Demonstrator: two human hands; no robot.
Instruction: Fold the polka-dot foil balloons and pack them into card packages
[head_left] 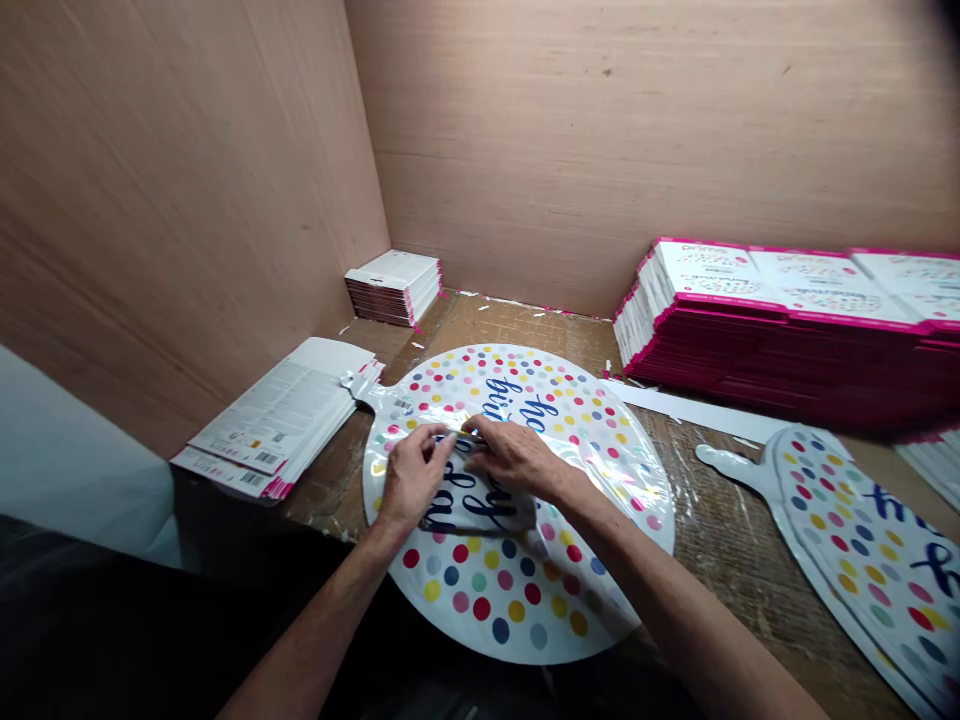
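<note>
Left hand [409, 480] and right hand [514, 458] together at the middle of the flat dotted foil balloon [517, 560], fingertips pinched narrow on a folded strip of its film. Balloon lying on the brown surface [720, 540], neck toward the white leaflet stack [281, 420] at left. To fold well, probably best: crease kept straight, film pressed flat, pinch light to avoid wrinkling. Further out: second dotted balloon [870, 560] at right, pink-edged card stacks [780, 320] behind, small stack [394, 285] in the corner.
</note>
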